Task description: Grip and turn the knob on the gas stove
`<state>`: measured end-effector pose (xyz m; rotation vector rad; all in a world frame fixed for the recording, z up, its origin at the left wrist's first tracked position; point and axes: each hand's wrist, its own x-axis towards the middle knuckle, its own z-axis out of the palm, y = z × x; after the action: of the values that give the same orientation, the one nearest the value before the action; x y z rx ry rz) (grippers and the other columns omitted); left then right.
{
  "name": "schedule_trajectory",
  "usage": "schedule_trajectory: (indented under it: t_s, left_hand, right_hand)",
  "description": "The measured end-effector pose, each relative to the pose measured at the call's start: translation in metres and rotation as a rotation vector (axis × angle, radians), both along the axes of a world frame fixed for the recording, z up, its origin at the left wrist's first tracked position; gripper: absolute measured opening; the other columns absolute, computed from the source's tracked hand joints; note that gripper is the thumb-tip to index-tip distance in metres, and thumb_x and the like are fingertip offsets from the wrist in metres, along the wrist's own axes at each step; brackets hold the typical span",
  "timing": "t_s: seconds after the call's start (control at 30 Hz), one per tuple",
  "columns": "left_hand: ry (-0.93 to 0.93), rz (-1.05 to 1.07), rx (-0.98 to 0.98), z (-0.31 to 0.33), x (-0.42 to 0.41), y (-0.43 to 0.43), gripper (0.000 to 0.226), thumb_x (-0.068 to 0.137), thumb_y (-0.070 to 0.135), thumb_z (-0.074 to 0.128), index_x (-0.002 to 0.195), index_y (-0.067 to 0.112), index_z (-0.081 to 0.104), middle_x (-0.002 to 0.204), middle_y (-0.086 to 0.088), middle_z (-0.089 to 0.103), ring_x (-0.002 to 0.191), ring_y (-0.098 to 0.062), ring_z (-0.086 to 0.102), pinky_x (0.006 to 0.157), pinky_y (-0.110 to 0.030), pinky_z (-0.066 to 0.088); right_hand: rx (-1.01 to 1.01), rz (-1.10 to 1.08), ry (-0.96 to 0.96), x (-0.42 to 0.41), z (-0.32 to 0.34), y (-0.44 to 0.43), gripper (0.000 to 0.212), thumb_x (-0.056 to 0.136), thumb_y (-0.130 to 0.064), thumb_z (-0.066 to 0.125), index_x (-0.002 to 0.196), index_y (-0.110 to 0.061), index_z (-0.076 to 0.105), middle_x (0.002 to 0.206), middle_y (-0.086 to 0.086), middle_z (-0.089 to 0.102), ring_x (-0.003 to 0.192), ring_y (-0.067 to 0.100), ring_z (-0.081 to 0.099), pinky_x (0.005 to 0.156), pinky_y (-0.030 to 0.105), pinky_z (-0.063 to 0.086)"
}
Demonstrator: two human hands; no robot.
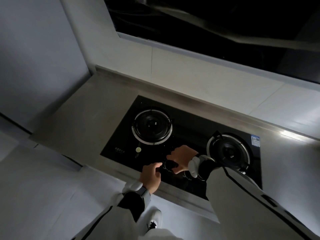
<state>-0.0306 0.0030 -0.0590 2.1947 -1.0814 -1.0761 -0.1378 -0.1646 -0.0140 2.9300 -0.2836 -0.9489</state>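
A black glass gas hob (121,142) is set into a grey countertop (83,118). It has a left burner (152,126) and a right burner (229,151). My right hand (181,157) grips a black control knob (170,165) at the hob's front edge, fingers above it and thumb below. My left hand (151,174) lies at the counter's front edge just left of that knob, its fingertips touching or almost touching the knob. A second knob (189,175) lies partly hidden under my right wrist. Both wrists carry white bands.
A dark range hood (207,23) hangs above the white tiled wall (190,73). A small pale round mark (138,149) sits on the hob glass. A blue label (255,140) is stuck by the right burner. My white shoe (154,220) stands on the pale floor below.
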Motion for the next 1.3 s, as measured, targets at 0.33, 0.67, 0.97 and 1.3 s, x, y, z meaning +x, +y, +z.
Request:
schedule_trajectory:
  t_s: [0.33,0.67,0.97,1.3]
  left_hand:
    - [-0.181,-0.118,0.061,-0.002,-0.016,0.000,0.060,0.098,0.007,0.045,0.150,0.037,0.050,0.155,0.014,0.046,0.146,-0.020,0.036,0.117,-0.039,0.035]
    - [-0.178,-0.135,0.129,0.001,-0.015,-0.013,0.064,0.101,0.008,0.043,0.155,0.042,0.043,0.147,0.001,0.054,0.141,-0.027,0.041,0.113,-0.044,0.038]
    - [-0.173,-0.196,0.224,0.015,-0.013,-0.026,0.070,0.100,0.006,0.041,0.156,0.049,0.034,0.146,-0.009,0.044,0.134,-0.036,0.040,0.111,-0.046,0.035]
    - [-0.228,-0.249,0.240,0.021,-0.013,-0.038,0.066,0.096,0.010,0.045,0.151,0.047,0.040,0.147,-0.011,0.041,0.137,-0.039,0.038,0.111,-0.050,0.036]
  right_hand:
    - [-0.013,-0.144,-0.105,0.002,-0.016,0.005,0.049,0.091,-0.060,0.058,0.093,-0.014,0.074,0.087,0.003,0.075,0.085,0.027,0.071,0.075,0.033,0.052]
    - [-0.050,-0.556,-0.194,0.003,-0.029,0.026,0.058,0.089,-0.071,0.054,0.063,-0.019,0.048,0.058,-0.007,0.044,0.070,0.021,0.064,0.061,0.030,0.040]
    - [-0.040,-0.968,-0.227,0.003,-0.036,0.048,0.058,0.093,-0.070,0.047,0.065,-0.020,0.055,0.063,-0.005,0.054,0.069,0.021,0.064,0.056,0.030,0.040]
    - [0.073,-1.406,-0.240,0.007,-0.034,0.061,0.057,0.096,-0.066,0.047,0.109,-0.020,0.079,0.107,0.001,0.077,0.101,0.024,0.074,0.074,0.031,0.053]
